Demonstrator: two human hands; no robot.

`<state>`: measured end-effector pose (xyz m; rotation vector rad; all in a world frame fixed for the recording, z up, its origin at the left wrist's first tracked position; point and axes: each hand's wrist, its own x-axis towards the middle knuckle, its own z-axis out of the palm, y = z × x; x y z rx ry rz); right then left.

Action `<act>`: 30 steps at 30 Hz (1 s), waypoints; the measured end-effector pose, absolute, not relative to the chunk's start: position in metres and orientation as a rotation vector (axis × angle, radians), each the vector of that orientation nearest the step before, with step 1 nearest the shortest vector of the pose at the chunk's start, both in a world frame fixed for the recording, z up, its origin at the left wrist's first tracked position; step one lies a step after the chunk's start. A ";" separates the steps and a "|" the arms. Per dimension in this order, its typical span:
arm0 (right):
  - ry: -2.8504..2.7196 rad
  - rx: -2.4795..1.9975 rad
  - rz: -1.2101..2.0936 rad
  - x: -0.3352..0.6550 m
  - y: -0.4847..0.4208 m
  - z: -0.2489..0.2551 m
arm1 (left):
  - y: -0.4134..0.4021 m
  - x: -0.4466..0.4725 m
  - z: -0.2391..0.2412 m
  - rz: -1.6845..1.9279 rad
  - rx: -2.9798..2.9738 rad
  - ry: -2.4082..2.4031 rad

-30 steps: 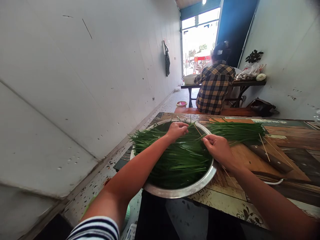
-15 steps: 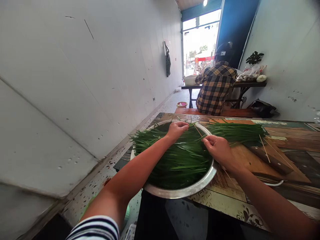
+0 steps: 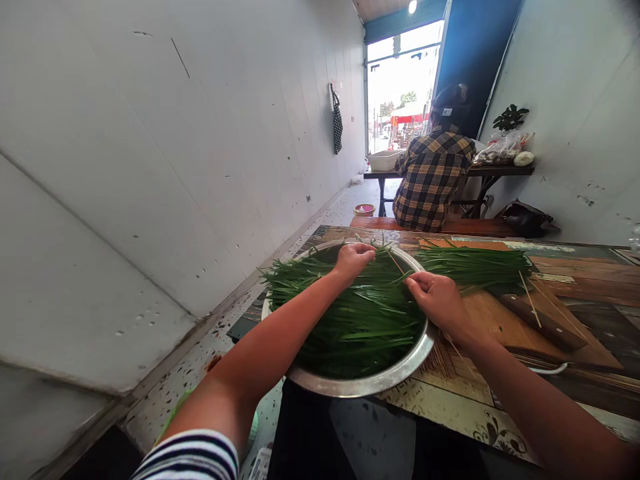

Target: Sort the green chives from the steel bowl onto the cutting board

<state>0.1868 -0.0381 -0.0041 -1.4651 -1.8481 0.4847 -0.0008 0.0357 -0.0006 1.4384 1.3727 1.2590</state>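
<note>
A wide steel bowl (image 3: 380, 380) full of long green chives (image 3: 360, 320) sits at the table's left end. My left hand (image 3: 354, 259) is closed, pinching chive leaves at the bowl's far side. My right hand (image 3: 436, 297) is closed over the bowl's right rim, pinching a chive leaf and a thin wooden skewer (image 3: 396, 263) that slants up between the two hands.
On a wooden cutting board (image 3: 505, 320) lie another chive bundle (image 3: 475, 265), a knife (image 3: 540, 321) and loose skewers (image 3: 530, 300). More skewers (image 3: 440, 357) lie on the table beside the bowl. Ahead, a person in a plaid shirt (image 3: 430, 180) sits at another table. A white wall runs along the left.
Both hands stay at the same spots over the bowl. The view has tilted up a little.
</note>
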 end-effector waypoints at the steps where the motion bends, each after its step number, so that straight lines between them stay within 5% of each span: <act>1: -1.850 -1.462 0.483 0.187 -0.038 -0.004 | 0.036 -0.001 -0.001 1.255 1.444 1.372; 30: -1.852 -1.468 0.503 0.189 -0.034 -0.007 | 0.033 0.001 0.000 1.209 1.412 1.312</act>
